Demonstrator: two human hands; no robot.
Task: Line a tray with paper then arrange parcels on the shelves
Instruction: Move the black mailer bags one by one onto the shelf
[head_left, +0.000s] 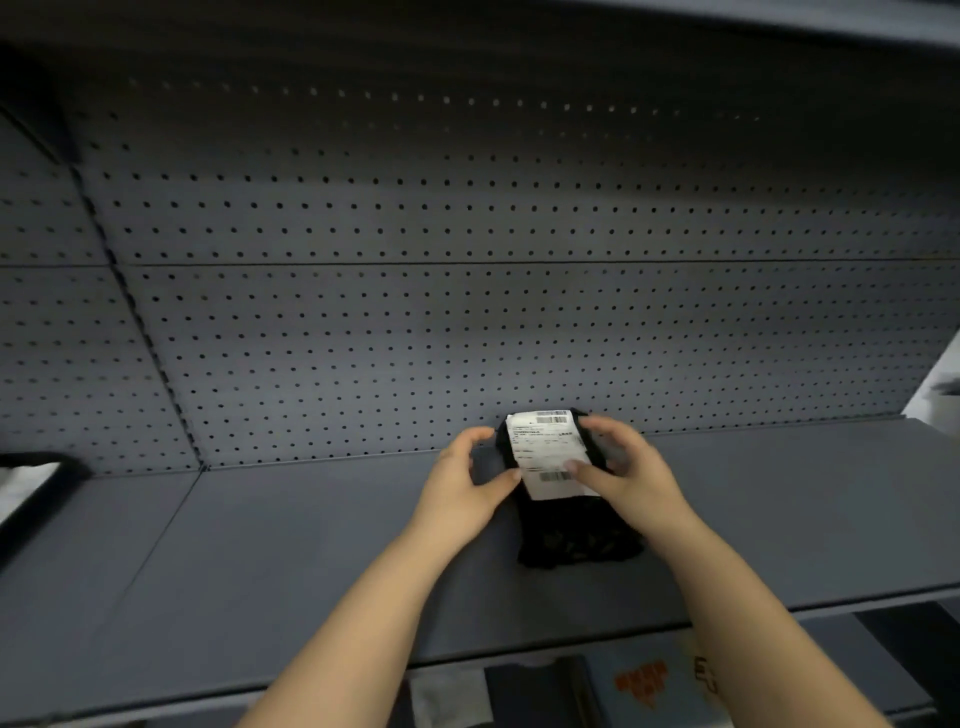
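A black parcel (571, 535) with a white shipping label (548, 452) lies on the grey shelf (311, 545), its far end close to the pegboard back wall. My left hand (467, 478) holds the parcel's left side, thumb at the label's lower left edge. My right hand (618, 467) grips the right side, thumb pressed on the label and fingers curled over the top right corner. Both forearms reach in from the bottom of the view.
A perforated grey back panel (467, 312) rises behind the shelf. A dark-rimmed tray with something white in it (31, 483) sits at the far left. Below the shelf's front edge lie more items, one with an orange print (639, 680).
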